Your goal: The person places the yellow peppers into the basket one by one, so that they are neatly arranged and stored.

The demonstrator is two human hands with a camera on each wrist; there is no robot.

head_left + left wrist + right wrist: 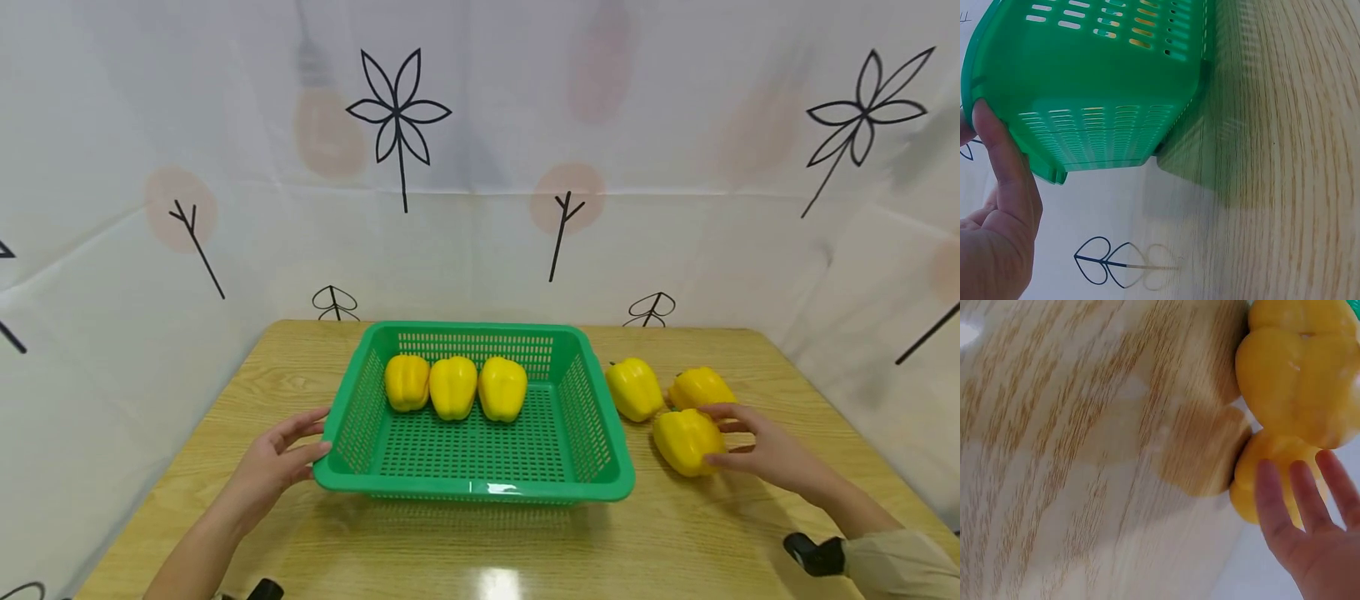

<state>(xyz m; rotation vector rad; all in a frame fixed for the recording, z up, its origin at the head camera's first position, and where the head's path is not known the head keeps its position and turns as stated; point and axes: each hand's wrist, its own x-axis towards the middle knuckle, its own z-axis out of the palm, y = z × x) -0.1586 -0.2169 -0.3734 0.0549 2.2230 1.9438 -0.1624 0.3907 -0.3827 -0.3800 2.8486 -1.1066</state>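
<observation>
A green plastic basket (480, 489) stands on the table with three yellow bell peppers inside, among them the middle pepper (453, 388). My left hand (273, 458) holds the basket's left rim, thumb at the edge and a finger against the outside in the left wrist view. To the right of the basket lies a nearer yellow bell pepper (684, 443). My right hand (772, 450) is beside it, thumb and fingers spread around its right side. In the right wrist view the fingers (1313, 500) look nearly straight at that pepper (1300, 375).
Behind the nearer pepper lie two more yellow bell peppers, a left one (634, 389) by the basket's right wall and a right one (701, 387). The wooden table (420, 554) ends at a patterned cloth backdrop (480, 250) behind and at the sides.
</observation>
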